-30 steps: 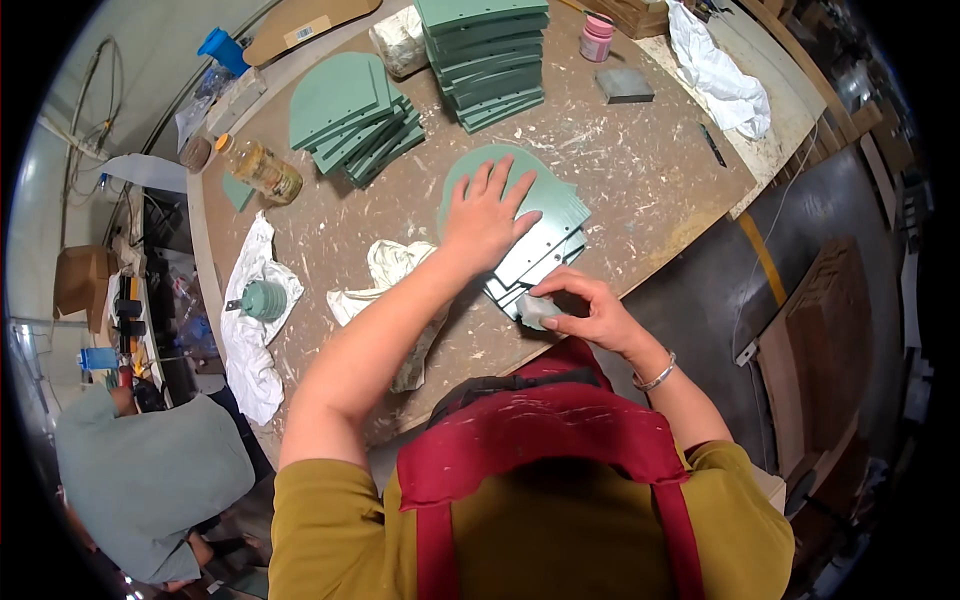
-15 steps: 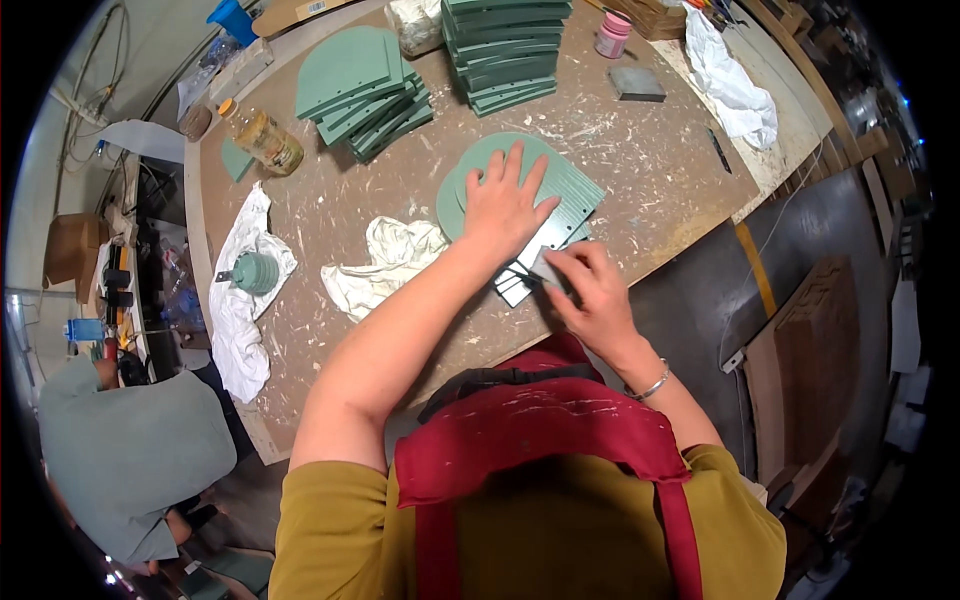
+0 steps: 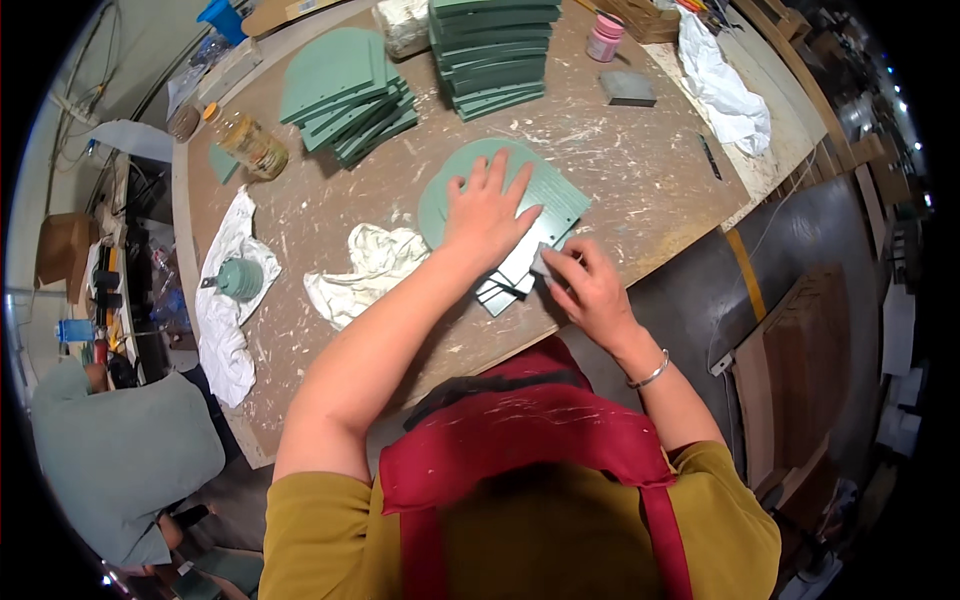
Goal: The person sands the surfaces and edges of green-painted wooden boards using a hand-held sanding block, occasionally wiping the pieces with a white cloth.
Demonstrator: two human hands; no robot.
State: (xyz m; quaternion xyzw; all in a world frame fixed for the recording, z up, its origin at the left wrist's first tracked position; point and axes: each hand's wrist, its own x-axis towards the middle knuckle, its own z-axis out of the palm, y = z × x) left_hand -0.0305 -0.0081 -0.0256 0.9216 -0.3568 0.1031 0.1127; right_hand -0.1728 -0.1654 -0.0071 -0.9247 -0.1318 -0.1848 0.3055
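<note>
Your right hand (image 3: 592,294) has slid forward since earlier, pinching that grey pad (image 3: 541,260); press evenly, left hand (image 3: 487,213) spread over the green panels (image 3: 560,196).

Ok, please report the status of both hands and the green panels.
Left hand spread on green panels. Right hand holding small grey pad at their edge. White cloth lies left.

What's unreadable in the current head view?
All head view:
- Panels: area under the left hand, which covers it.
- Grey pad: full shape, partly covered by the right hand.
- Tall stack: top, cut off by upper edge.
- Jar: contents, too blurred.
</note>
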